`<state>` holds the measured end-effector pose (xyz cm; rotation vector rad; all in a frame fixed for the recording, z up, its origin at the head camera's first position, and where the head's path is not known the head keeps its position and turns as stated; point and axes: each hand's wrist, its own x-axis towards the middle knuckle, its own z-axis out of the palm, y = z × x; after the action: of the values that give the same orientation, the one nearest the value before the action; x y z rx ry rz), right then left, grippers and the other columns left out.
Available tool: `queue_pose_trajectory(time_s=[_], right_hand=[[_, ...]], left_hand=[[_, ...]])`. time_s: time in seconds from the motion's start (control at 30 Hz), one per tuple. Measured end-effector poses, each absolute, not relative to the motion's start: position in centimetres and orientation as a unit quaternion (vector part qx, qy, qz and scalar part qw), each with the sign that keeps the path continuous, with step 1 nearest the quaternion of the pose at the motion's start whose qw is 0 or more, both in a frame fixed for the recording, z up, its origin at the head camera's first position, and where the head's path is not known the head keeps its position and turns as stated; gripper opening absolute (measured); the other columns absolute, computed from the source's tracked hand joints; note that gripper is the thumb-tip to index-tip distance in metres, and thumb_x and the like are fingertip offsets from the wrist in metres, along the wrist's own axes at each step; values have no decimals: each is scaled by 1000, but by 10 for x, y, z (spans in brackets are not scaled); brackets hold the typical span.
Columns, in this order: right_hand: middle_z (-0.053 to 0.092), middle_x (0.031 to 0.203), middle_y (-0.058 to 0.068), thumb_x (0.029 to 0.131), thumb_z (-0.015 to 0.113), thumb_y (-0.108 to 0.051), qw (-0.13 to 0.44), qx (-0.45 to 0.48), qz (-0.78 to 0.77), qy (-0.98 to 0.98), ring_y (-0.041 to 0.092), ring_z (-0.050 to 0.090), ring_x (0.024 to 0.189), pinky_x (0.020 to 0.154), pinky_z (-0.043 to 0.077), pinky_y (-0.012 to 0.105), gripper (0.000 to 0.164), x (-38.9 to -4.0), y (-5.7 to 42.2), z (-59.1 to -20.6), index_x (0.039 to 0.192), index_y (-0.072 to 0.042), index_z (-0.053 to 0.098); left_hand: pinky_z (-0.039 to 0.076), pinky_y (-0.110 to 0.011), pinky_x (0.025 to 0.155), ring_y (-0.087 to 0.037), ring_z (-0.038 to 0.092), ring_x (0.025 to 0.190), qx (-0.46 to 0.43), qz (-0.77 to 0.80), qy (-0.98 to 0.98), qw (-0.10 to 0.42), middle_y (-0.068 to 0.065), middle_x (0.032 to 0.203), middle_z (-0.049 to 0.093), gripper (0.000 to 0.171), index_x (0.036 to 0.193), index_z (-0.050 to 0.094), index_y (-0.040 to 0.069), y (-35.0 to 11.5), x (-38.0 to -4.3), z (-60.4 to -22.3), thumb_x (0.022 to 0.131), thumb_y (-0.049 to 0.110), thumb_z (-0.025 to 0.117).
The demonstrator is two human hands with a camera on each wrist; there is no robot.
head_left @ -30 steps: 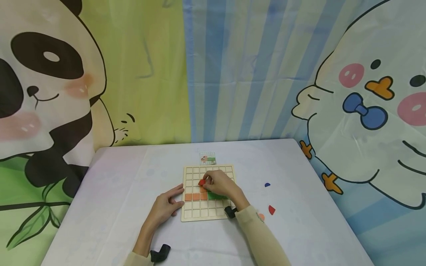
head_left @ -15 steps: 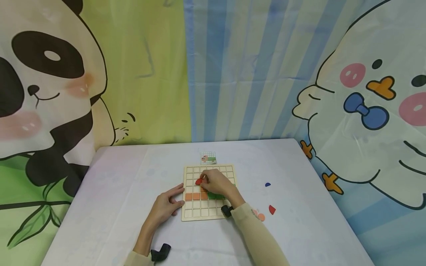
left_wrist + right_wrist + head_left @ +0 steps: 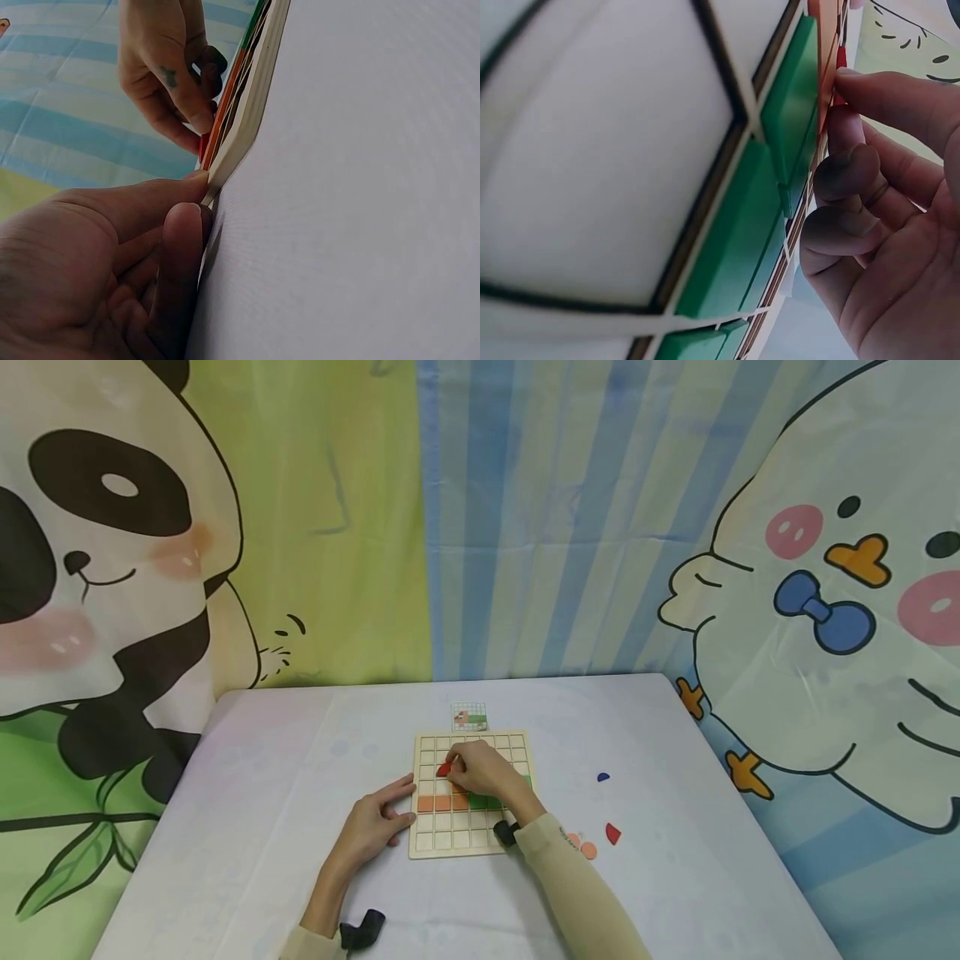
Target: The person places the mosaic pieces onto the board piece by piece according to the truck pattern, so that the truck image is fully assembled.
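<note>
A pale wooden grid board (image 3: 425,842) lies on the table, with orange squares (image 3: 442,803) and green pieces (image 3: 486,802) set in its cells. Above its left-middle cells my right hand (image 3: 487,772) pinches a small red piece (image 3: 443,770) between thumb and fingertip. In the right wrist view this red piece (image 3: 841,56) is mostly covered by the fingers, close to the board's face. My left hand (image 3: 371,822) rests along the board's left edge with thumb and fingers spread, fingertips touching the rim. The left wrist view shows its thumb (image 3: 150,199) against the board's edge.
Behind the board lies a small picture card (image 3: 469,717). To the right are a blue half-round piece (image 3: 603,777), a red wedge piece (image 3: 613,833) and round orange pieces (image 3: 588,851), one partly behind the right sleeve (image 3: 573,877). Patterned cloths hang behind the table.
My right hand has slid a little to the left over the board, carrying the red piece with it. The left hand has stayed at the board's edge.
</note>
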<state>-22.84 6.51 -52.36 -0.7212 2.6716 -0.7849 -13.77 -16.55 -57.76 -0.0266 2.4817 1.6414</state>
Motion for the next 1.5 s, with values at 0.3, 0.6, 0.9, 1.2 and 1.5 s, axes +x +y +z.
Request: queue_pose_trajectory(time_s=[0.3,0.6,0.9,1.2,1.5], right_hand=[[67,78,-3,99,73,-15,137,-249,-269,920,5,55,61,63,49,22,27,-230,66,-525,125,-6,73],[71,85,-1,99,73,-16,137,-256,-255,922,6,56,66,68,49,23,26,-230,66,-523,124,-8,74],[73,86,-1,100,72,-14,141,-248,-267,920,6,59,69,70,51,23,27,-229,66,-520,125,-7,73],[75,98,3,101,72,-20,124,-250,-276,920,10,65,81,73,55,27,30,-216,86,-511,128,-7,72],[71,95,3,102,71,-19,111,-238,-304,916,10,60,73,68,51,28,30,-196,123,-505,129,-5,71]], left_hand=[[49,-26,49,-14,58,54,-10,548,832,81,9,158,59,59,146,66,17,-165,-138,-578,90,6,83],[49,-26,49,-14,58,54,-15,546,834,81,8,157,60,61,147,65,18,-165,-137,-579,90,7,83],[49,-26,49,-14,58,55,-14,545,835,80,9,158,59,61,147,65,18,-165,-137,-579,90,7,83],[50,-27,49,-13,56,56,-20,553,829,80,7,159,58,60,147,65,16,-167,-136,-576,91,6,81],[50,-26,49,-13,56,57,-22,549,832,80,7,158,58,61,148,64,17,-164,-137,-577,91,6,82]])
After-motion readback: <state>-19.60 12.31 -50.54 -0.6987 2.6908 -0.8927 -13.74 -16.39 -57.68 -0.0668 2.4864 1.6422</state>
